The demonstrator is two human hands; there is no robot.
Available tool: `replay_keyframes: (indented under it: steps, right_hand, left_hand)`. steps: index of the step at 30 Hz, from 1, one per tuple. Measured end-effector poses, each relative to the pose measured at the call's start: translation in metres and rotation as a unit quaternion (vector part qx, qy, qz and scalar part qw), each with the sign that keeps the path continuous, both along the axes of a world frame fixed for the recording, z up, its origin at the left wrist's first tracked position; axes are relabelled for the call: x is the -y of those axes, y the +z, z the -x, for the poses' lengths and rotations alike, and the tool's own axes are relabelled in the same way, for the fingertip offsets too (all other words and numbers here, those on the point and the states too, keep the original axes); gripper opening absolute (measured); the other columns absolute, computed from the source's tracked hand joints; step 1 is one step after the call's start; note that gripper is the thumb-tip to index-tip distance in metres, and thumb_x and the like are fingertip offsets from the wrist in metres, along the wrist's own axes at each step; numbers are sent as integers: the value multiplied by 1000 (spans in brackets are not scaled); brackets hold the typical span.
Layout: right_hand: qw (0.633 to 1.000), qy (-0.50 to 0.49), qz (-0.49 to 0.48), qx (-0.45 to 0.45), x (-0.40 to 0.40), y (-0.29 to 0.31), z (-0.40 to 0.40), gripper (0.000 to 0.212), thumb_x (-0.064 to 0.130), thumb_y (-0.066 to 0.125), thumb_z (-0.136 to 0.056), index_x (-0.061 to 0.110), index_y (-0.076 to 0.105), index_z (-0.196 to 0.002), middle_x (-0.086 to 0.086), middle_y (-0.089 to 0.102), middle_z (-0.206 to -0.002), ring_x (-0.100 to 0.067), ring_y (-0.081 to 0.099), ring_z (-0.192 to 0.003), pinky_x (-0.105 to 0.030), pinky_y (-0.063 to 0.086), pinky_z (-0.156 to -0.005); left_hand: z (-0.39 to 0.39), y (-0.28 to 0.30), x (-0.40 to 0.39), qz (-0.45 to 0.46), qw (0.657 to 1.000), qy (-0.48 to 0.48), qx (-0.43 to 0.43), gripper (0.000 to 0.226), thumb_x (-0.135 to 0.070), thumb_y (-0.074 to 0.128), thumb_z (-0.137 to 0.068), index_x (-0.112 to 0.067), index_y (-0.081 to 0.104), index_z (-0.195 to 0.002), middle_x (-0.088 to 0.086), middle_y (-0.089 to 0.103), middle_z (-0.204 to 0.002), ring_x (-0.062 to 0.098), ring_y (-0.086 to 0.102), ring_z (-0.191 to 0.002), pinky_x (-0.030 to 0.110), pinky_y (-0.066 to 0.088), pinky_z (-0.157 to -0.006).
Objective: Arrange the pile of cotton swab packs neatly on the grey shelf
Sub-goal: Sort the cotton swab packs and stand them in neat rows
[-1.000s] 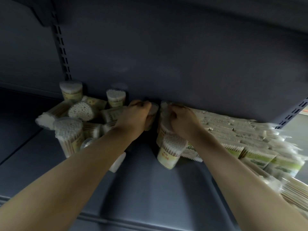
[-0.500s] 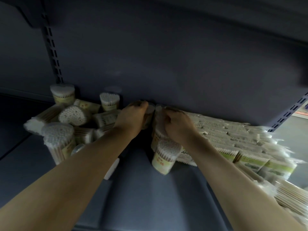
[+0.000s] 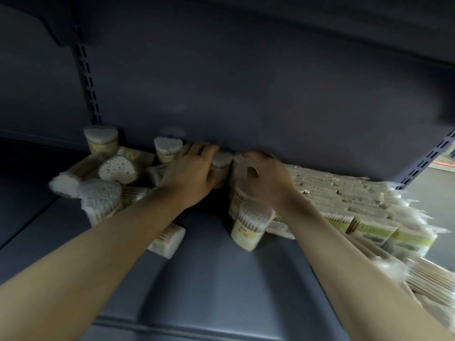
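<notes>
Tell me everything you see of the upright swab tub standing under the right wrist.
The tub is a clear plastic container packed with wooden-stick swabs, white cotton tips up, with a pale yellow label around its lower half. It stands upright on the grey shelf, against the flat packs behind it. The right hand is above it; contact is unclear.

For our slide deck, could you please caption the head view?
Both hands, left hand and right hand, set upright swab tubs at the back of the grey shelf.

The shelf [image 3: 209,291] and its back wall [image 3: 246,82] are dark blue-grey, the swab tubs [image 3: 250,227] white-topped with cream-yellow labels, and the flat packs [image 3: 369,217] clear with white tips and yellow-green label bands.
</notes>
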State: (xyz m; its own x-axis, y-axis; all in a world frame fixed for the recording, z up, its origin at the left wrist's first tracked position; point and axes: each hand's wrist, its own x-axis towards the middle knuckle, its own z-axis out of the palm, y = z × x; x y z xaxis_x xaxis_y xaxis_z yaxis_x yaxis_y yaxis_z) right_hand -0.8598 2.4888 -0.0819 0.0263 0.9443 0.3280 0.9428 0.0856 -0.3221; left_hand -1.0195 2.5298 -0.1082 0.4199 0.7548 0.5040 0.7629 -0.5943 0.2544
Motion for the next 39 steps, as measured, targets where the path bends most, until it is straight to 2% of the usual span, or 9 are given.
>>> replay_keyframes:
  steps: [4,7,10,14,17,21,25,31,39]
  right_hand:
    - [999,7,-27,-30,16,5,11,33,-1,47,-82,3,60,-112,-18,58,-117,-33,52,-108,-36,40,-85]
    - [1000,5,-4,-30,23,4,18,36,5,45,-87,13,57,-120,-9,54,-126,-26,49,-114,-28,36,-88]
    - [999,2,-7,-41,28,2,29,39,5,44,-88,19,56,-122,-6,54,-128,-22,48,-117,-24,34,-89]
    - [999,14,-24,-24,39,2,44,35,5,47,-83,18,60,-113,-7,59,-117,-26,52,-110,-27,35,-85]
    - [1000,6,-17,-2,46,-1,55,32,9,46,-83,21,61,-109,-5,61,-114,-27,53,-107,-28,35,-80]
    - [999,34,0,-21,56,-9,70,35,7,49,-83,18,61,-115,-3,63,-115,-22,54,-108,-22,34,-81]
    - [996,67,38,-36,68,-18,83,38,8,52,-84,17,59,-120,-5,63,-115,-22,56,-106,-23,40,-81]
    - [985,115,119,-58,79,-31,96,44,14,54,-84,16,53,-128,-5,56,-127,-19,52,-114,-15,34,-82]
    - [976,137,145,-91,79,-42,102,44,24,65,-81,21,54,-123,-2,59,-117,-17,54,-107,-23,41,-86]
  left_hand:
    - [20,5,16,-8,1000,17,-10,32,-7,65,-75,-3,61,-107,19,58,-109,40,52,-102,45,45,-79]
    - [38,1,29,-12,1000,5,-9,15,-10,62,-69,-5,66,-82,16,60,-92,40,57,-85,43,48,-69]
    - [52,-3,44,-8,1000,-17,-20,32,-29,41,-71,-8,65,-73,13,62,-88,37,59,-78,41,51,-65]
    - [66,-1,62,20,1000,4,-22,29,-23,45,-71,-6,66,-81,15,65,-94,38,61,-79,36,49,-61]
    - [78,2,75,11,999,36,2,25,-15,50,-72,-5,65,-89,15,64,-97,36,59,-83,30,38,-59]
    - [96,2,93,32,997,50,38,17,-6,52,-79,-11,61,-93,-3,50,-94,26,52,-92,28,30,-59]
    - [111,-5,107,47,997,36,48,18,-9,53,-81,-15,60,-96,-1,54,-101,21,51,-94,29,37,-60]
    - [124,-11,122,90,993,66,34,22,-17,49,-88,-21,57,-108,-9,52,-98,16,53,-92,28,40,-64]
    - [131,-17,132,126,988,84,29,26,-17,45,-90,-24,56,-112,-9,56,-108,13,52,-97,34,47,-78]
